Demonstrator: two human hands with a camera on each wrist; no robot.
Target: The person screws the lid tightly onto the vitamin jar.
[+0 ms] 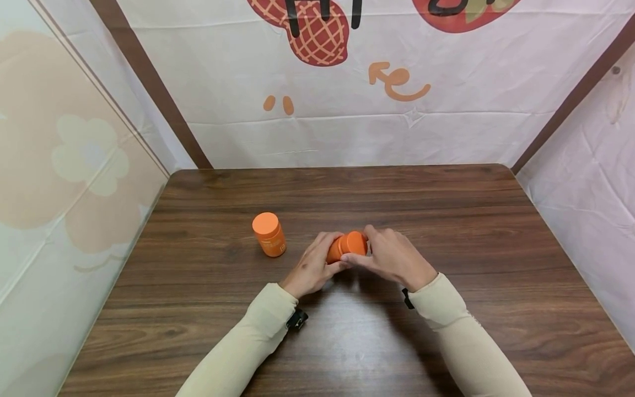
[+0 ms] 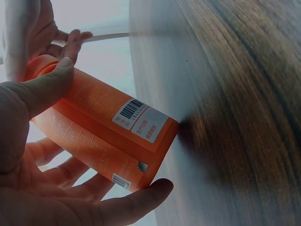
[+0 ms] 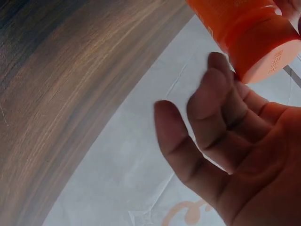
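Note:
An orange plastic jar (image 2: 89, 108) with a printed label and barcode sticker is held tilted just over the table. My left hand (image 1: 310, 267) grips its body, thumb on one side and fingers on the other. At the jar's other end is its orange lid (image 1: 355, 243), seated on the neck. My right hand (image 1: 394, 258) holds this lid between thumb and index finger; its other fingers are loosely bent, apart from the jar, in the right wrist view. A second orange jar (image 1: 270, 238) stands upright with its lid on, left of my left hand.
The dark wood-grain table (image 1: 446, 204) extends around both hands. A white printed cloth (image 1: 347, 138) hangs behind its far edge, and more cloth walls flank the left and right sides.

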